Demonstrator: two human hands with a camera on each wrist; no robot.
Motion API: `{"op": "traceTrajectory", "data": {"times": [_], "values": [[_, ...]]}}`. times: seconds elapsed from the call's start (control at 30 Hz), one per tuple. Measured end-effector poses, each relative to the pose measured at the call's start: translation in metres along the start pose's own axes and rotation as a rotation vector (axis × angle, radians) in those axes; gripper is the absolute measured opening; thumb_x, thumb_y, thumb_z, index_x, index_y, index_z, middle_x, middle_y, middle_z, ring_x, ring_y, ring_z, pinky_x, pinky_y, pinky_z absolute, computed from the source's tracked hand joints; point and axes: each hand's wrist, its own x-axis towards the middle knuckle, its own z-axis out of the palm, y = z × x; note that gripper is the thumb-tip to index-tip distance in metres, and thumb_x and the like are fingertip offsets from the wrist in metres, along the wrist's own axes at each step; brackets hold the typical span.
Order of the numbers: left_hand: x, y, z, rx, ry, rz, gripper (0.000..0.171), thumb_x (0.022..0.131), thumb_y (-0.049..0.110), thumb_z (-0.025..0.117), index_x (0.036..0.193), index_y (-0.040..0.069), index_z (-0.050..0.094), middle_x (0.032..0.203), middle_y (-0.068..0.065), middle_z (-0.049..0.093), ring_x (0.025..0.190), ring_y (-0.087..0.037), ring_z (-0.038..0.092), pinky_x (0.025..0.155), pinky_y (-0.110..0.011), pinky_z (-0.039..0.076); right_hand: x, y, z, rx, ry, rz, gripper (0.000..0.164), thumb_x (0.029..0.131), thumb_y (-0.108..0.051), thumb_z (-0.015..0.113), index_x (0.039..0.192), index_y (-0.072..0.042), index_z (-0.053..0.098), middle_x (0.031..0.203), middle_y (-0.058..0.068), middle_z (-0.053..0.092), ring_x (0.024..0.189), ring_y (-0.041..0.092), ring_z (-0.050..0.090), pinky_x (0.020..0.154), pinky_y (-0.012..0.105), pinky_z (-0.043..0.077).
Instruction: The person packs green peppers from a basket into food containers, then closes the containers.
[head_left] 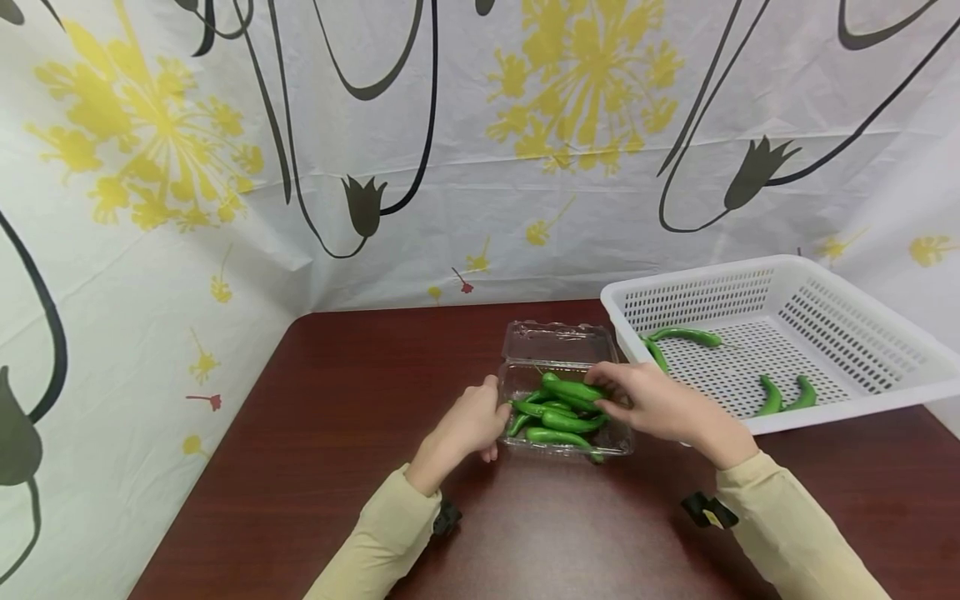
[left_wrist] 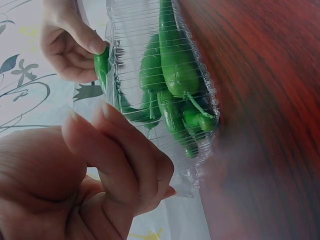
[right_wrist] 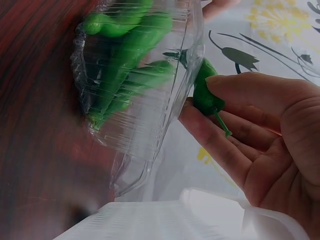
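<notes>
A clear plastic clamshell container sits on the table with its lid tipped back. Several green chili peppers lie in it. At the container's left side, my left hand holds the edge with bent fingers, the thumb by the rim. My right hand pinches one green chili pepper between thumb and fingers, over the container's right rim. Its stem points back toward the palm in the right wrist view. From the left wrist view, the curled fingers cover part of the container's near end.
A white perforated plastic basket stands to the right, close beside the container, with a few more green chili peppers inside. The dark red-brown wooden table extends left and forward. A white patterned cloth hangs behind it.
</notes>
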Motion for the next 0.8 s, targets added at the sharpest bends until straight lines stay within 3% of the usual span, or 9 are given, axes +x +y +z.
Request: {"op": "traceTrajectory", "data": {"times": [0.8], "values": [[0.0003,-0.0005,0.0003,0.013,0.002,0.000,0.031,0.094,0.012,0.046,0.120,-0.004,0.040,0.052,-0.010,0.057,0.033,-0.018,0.055,0.038,-0.030,0.047,0.0030,-0.0097,0.0101,-0.018,-0.051,0.002,0.026,0.079,-0.003,0.066,0.103,-0.001,0.059,0.094,0.006,0.064,0.081,0.014,0.063,0.072,0.028,0.053]]}}
